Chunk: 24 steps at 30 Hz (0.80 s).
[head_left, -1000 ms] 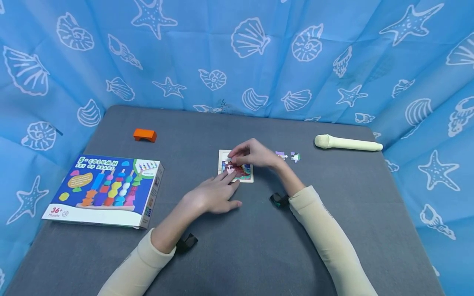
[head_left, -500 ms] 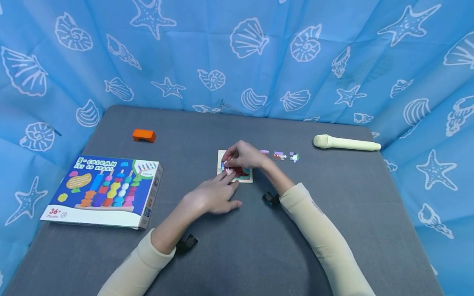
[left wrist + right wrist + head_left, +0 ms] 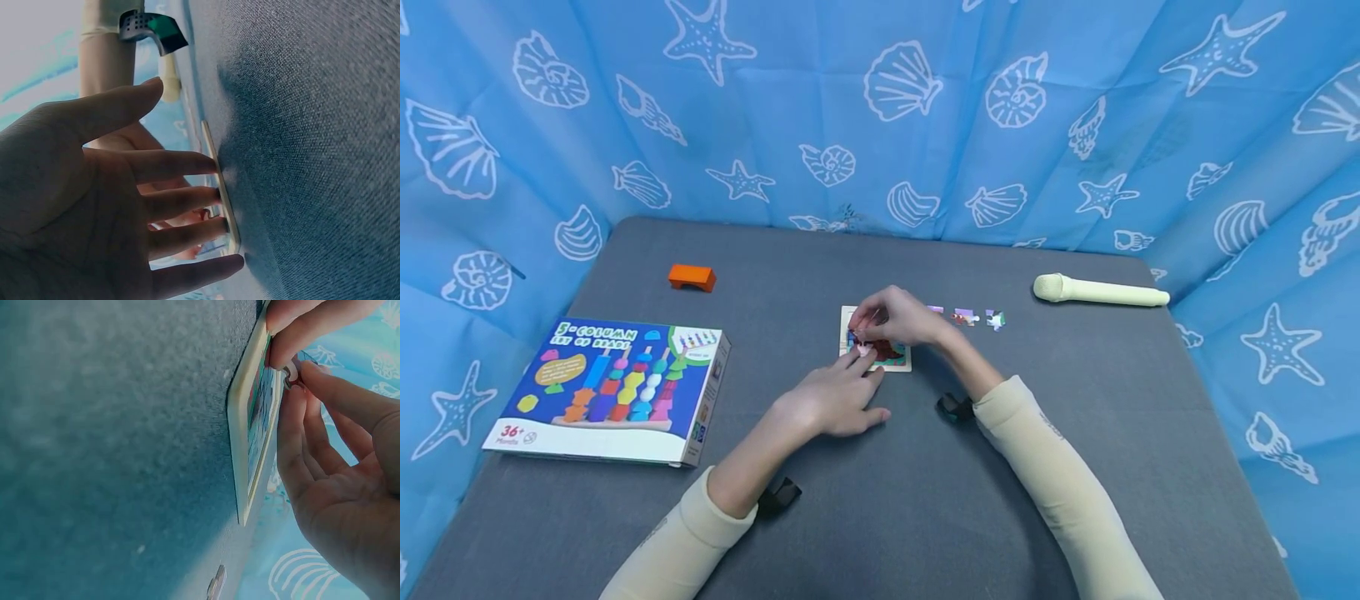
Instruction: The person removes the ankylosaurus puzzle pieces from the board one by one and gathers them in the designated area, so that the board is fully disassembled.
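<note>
A small jigsaw puzzle board (image 3: 907, 363) with a pale wooden frame lies flat on the table, mostly covered by the hands. My left hand (image 3: 829, 402) rests its straight fingertips on the frame's near-left part; in the left wrist view those fingers (image 3: 181, 203) touch the board's edge. Over the upper left of the board, my right hand (image 3: 901, 318) pinches a small puzzle piece (image 3: 291, 371) between thumb and fingertips. In the right wrist view the piece is at the board's surface, its picture hardly visible. Loose puzzle pieces (image 3: 966, 317) lie right of the board.
A boxed bead set (image 3: 610, 387) lies at the left, with an orange arch block (image 3: 692, 277) behind it. A pale toy microphone (image 3: 1101, 291) lies at the back right. A blue shell-patterned curtain (image 3: 820, 108) surrounds the grey table (image 3: 880, 517).
My right hand has moved left over the board, uncovering part of another loose piece at the right. The left hand has stayed in place on the board.
</note>
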### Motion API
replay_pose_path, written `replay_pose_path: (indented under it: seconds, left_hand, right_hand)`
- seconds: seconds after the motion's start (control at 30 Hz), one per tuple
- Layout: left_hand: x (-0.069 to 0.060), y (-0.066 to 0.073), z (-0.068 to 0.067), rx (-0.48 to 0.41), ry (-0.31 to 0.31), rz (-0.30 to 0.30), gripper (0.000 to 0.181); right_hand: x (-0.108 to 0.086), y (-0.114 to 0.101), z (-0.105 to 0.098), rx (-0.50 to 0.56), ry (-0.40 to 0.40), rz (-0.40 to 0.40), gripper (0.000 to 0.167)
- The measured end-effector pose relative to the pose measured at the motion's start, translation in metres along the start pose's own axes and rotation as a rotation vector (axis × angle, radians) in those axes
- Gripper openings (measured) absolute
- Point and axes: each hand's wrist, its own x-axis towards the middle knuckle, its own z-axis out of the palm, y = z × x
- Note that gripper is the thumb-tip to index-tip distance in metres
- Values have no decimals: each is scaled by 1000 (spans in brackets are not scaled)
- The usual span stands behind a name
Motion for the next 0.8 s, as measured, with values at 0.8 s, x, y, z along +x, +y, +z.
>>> replay_pose_path:
  seconds: [0.8]
  left_hand:
    - [1,1,2,-16,-8,-29,74]
  right_hand:
    - [-82,43,-50,63,111,140,21]
